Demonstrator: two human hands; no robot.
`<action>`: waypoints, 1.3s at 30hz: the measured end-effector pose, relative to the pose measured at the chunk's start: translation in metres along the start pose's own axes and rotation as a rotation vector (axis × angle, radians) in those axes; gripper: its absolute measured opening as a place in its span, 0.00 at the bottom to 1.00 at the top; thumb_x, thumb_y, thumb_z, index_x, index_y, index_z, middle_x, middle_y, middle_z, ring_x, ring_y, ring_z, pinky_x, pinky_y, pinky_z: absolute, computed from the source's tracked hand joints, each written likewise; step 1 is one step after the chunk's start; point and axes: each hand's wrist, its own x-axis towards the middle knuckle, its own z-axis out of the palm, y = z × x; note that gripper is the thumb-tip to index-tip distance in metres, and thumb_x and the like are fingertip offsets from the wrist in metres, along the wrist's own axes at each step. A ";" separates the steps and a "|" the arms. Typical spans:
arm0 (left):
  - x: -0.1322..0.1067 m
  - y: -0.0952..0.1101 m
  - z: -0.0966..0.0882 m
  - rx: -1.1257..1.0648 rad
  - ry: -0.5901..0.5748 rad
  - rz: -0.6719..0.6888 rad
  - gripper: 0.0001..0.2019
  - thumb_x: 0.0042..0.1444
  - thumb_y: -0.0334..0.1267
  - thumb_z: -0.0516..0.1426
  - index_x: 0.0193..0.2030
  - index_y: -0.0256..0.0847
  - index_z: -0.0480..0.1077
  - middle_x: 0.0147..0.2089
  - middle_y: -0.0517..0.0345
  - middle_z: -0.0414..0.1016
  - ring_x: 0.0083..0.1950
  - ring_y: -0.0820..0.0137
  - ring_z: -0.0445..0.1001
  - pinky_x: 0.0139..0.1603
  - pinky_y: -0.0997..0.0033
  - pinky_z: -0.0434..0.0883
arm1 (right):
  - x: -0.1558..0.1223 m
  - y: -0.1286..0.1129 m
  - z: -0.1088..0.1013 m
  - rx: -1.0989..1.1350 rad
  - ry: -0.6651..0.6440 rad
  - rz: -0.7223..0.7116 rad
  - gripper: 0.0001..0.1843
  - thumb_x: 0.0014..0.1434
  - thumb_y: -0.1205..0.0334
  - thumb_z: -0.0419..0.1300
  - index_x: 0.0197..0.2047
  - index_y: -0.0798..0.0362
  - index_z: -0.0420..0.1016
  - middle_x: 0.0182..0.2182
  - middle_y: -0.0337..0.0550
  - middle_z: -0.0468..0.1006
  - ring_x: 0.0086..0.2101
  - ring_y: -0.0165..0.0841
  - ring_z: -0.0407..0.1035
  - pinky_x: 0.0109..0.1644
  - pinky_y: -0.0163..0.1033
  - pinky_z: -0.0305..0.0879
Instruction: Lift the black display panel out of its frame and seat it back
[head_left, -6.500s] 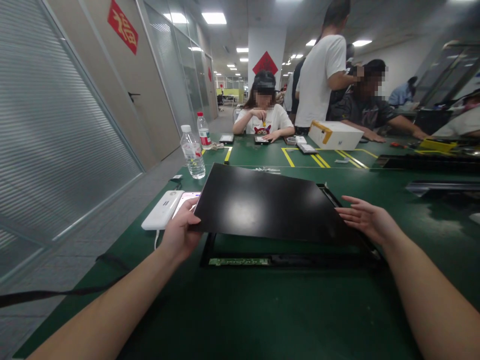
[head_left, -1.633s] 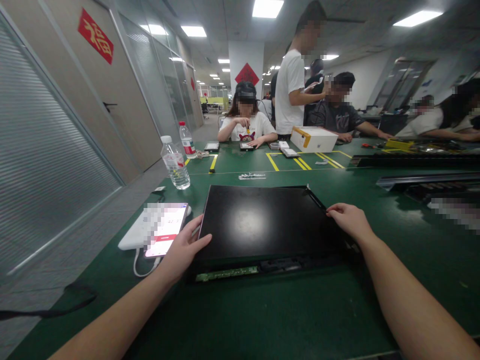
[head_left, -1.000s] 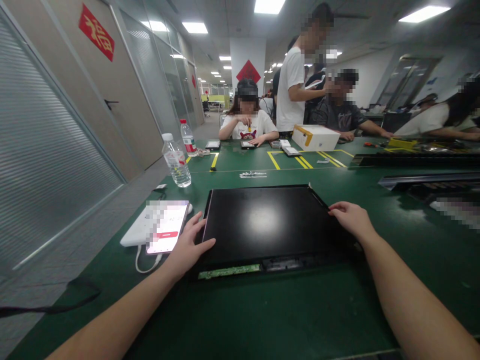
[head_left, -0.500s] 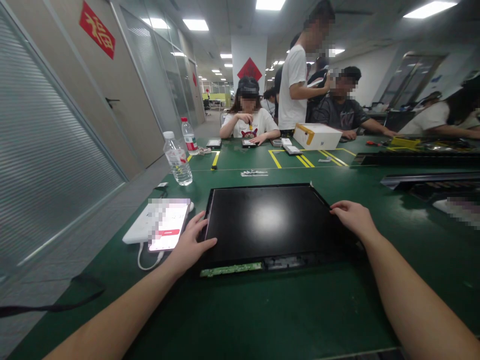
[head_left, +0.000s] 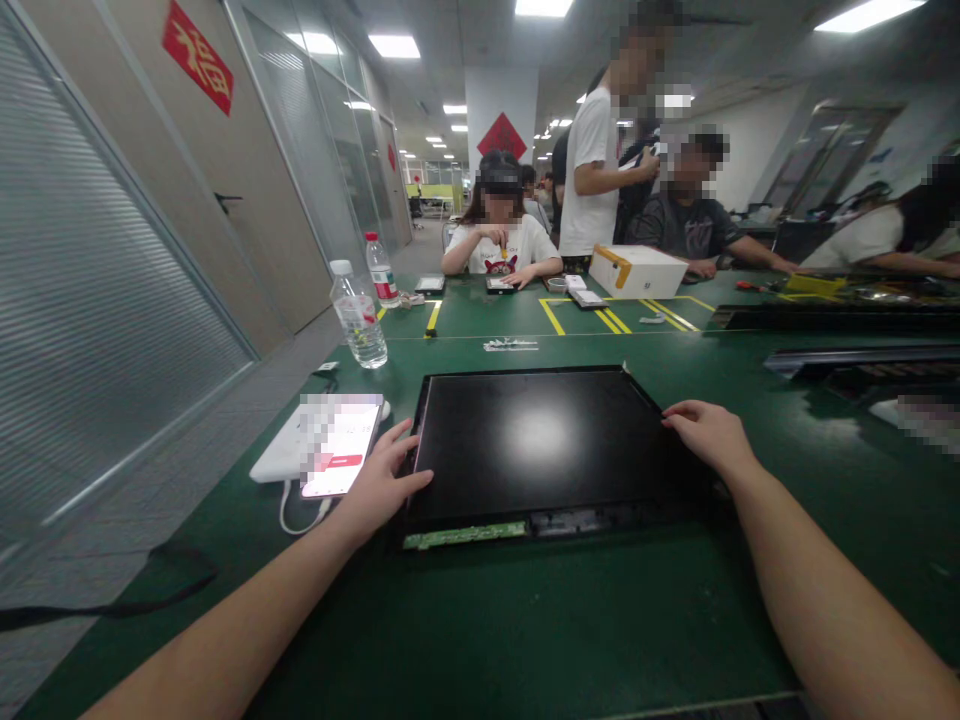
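Note:
A black display panel (head_left: 536,440) lies flat in its frame on the green table (head_left: 525,620), with a green circuit strip (head_left: 465,535) showing along its near edge. My left hand (head_left: 379,485) rests on the panel's left edge, fingers spread, thumb lying on the black surface. My right hand (head_left: 705,435) presses flat on the right edge, fingers extended. Neither hand grips anything.
A lit phone (head_left: 341,445) lies on a white power bank (head_left: 281,460) left of the panel. Two water bottles (head_left: 360,315) stand beyond. Long black parts (head_left: 855,360) lie at right. Across the table sit people, a white box (head_left: 637,270) and small devices.
The panel, earlier held raised at its near edge, now lies flat in the frame. In the last second both hands have stayed on its side edges, shifting only slightly.

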 end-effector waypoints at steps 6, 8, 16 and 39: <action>0.000 -0.001 0.001 -0.070 -0.016 0.008 0.26 0.44 0.45 0.67 0.52 0.42 0.77 0.76 0.46 0.55 0.74 0.48 0.59 0.73 0.49 0.60 | 0.001 0.000 -0.001 -0.009 -0.001 0.020 0.09 0.49 0.59 0.61 0.30 0.47 0.84 0.28 0.43 0.82 0.35 0.40 0.75 0.41 0.41 0.68; 0.000 0.000 0.002 -0.100 -0.014 0.003 0.26 0.43 0.45 0.67 0.52 0.41 0.76 0.76 0.45 0.55 0.74 0.48 0.59 0.73 0.49 0.60 | 0.001 -0.001 -0.001 -0.010 0.004 0.020 0.08 0.49 0.59 0.61 0.30 0.47 0.83 0.28 0.43 0.82 0.34 0.40 0.75 0.40 0.41 0.68; 0.000 -0.003 0.001 0.013 -0.023 0.036 0.24 0.43 0.44 0.66 0.49 0.40 0.75 0.75 0.42 0.57 0.75 0.48 0.59 0.73 0.47 0.59 | 0.001 -0.002 -0.001 -0.018 -0.004 0.021 0.09 0.49 0.59 0.61 0.31 0.48 0.84 0.31 0.45 0.82 0.36 0.41 0.75 0.41 0.42 0.68; -0.001 -0.005 0.001 0.303 -0.017 0.112 0.24 0.47 0.47 0.62 0.50 0.40 0.73 0.72 0.39 0.61 0.73 0.45 0.61 0.70 0.45 0.63 | 0.000 -0.001 -0.001 -0.036 -0.015 0.041 0.11 0.51 0.58 0.60 0.33 0.48 0.84 0.32 0.44 0.83 0.37 0.41 0.76 0.43 0.41 0.68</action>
